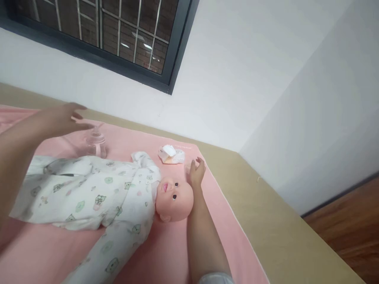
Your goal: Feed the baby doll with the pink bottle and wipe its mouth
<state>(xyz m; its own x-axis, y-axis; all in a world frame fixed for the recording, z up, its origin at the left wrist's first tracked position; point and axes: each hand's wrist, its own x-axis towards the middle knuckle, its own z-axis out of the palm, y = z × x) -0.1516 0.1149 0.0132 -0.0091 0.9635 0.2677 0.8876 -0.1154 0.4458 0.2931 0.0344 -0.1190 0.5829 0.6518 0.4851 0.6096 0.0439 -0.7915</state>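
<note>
A doll (174, 199) lies on its back in a white sleepsuit (97, 193) printed with small bears. My left hand (60, 120) reaches over the doll's legs, fingers spread and holding nothing. Just beyond its fingertips a clear baby bottle (97, 142) with handles stands upright; whether they touch I cannot tell. Past the doll's head is my right hand (197, 172), its fingers loosely bent with a gap between thumb and forefinger. Beside that thumb sits a small, pale see-through thing (187, 168), partly hidden and too faint to name.
A crumpled white packet (172, 154) lies between the bottle and my right hand. Everything rests on a pink sheet (171, 252) over a wooden surface (251, 213). White walls and a dark-framed window (168, 75) with bars rise behind.
</note>
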